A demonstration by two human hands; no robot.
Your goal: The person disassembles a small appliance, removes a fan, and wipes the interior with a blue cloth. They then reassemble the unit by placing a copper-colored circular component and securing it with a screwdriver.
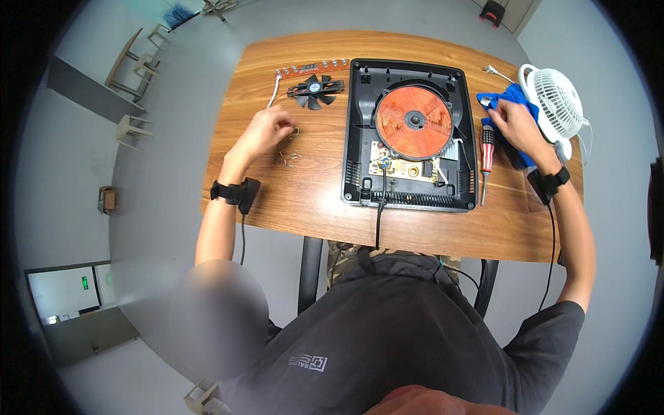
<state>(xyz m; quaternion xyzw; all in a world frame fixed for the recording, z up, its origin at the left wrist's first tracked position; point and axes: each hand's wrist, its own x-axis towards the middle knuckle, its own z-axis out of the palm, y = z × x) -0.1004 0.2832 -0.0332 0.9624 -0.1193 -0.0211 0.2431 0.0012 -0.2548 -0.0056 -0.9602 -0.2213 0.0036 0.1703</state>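
Note:
My left hand is over the left of the table, its thumb and fingertips pinched together. Whatever it holds is too small to make out. Close below lie several small screws. My right hand has its fingers curled over a blue cloth; what they hold, if anything, is hidden. Just left of that wrist lies a screwdriver with a red, white and black handle, blade toward me. Between the hands sits an opened induction cooker base, with a round copper coil above a circuit board.
A black cooling fan lies behind my left hand, with a narrow orange circuit strip beyond it. At the right edge stands a small white desk fan. The cooker's black cord drops over the near table edge.

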